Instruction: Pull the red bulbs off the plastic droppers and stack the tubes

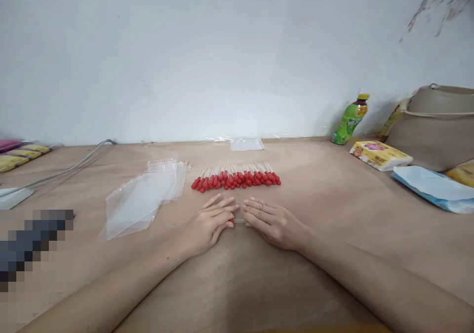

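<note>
Left hand (213,223): near side of stick row (237,179), fingers curled around loose stick (239,220)
Right hand (277,223): fingers extended, cannot tell grip
Bags (138,200): left of row

brown tabletop (344,209) carrying red-tipped sticks (237,177), clear bags (138,200), green bottle (348,123).

To your right, note a green bottle (348,123) with a yellow cap near the wall (222,61), a yellow-and-white pack (381,156), a beige bag (429,133) and a blue-and-white packet (433,186); to your left, a grey cable (79,163), yellow packets (22,156) and a dark pixelated item (33,239), unidentifiable
</note>
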`<state>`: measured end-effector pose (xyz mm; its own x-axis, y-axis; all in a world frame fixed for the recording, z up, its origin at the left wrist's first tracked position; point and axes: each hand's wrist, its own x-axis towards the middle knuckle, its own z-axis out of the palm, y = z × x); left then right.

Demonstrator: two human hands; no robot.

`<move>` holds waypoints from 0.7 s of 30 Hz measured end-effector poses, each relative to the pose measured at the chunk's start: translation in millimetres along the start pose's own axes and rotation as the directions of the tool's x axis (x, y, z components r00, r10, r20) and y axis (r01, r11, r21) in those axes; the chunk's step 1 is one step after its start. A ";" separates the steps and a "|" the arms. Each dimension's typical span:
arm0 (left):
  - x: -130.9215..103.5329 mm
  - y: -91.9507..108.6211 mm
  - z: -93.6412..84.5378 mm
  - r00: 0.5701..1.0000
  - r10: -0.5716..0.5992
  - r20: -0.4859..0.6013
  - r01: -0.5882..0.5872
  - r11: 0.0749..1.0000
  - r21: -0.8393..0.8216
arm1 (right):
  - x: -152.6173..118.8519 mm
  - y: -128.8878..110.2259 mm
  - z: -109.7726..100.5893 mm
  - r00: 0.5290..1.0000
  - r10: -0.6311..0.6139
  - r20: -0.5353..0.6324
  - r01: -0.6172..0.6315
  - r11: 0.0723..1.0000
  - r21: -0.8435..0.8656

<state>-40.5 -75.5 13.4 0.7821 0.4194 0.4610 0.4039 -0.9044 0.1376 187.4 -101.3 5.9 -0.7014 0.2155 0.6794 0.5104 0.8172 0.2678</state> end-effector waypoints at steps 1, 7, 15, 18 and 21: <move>-1.9 -2.5 -0.9 1.000 -0.014 -0.005 0.014 1.000 -0.005 | -1.9 1.2 0.2 1.000 -0.003 0.000 0.003 1.000 0.000; -16.4 -13.4 -10.4 0.984 -0.127 -0.128 0.135 0.989 0.060 | -14.0 11.9 6.9 0.966 0.248 -0.068 -0.248 0.969 0.005; -11.7 -14.2 -15.3 0.909 -0.367 -0.199 0.393 0.913 0.110 | -9.1 14.1 13.3 0.869 0.494 0.038 -0.485 0.864 -0.136; -12.4 -15.1 -23.4 0.865 -0.479 -0.150 0.498 0.856 0.137 | -8.7 15.8 16.0 0.850 0.524 0.057 -0.519 0.851 -0.074; -16.5 -18.6 -30.2 0.804 -0.577 -0.142 0.593 0.794 0.136 | -5.9 16.2 17.9 0.840 0.538 0.062 -0.539 0.842 -0.011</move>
<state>-75.3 -68.0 29.8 0.3288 0.8478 0.4161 0.8487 -0.4585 0.2635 190.9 -79.8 -6.0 -0.3455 0.6542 0.6728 0.8135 0.5662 -0.1329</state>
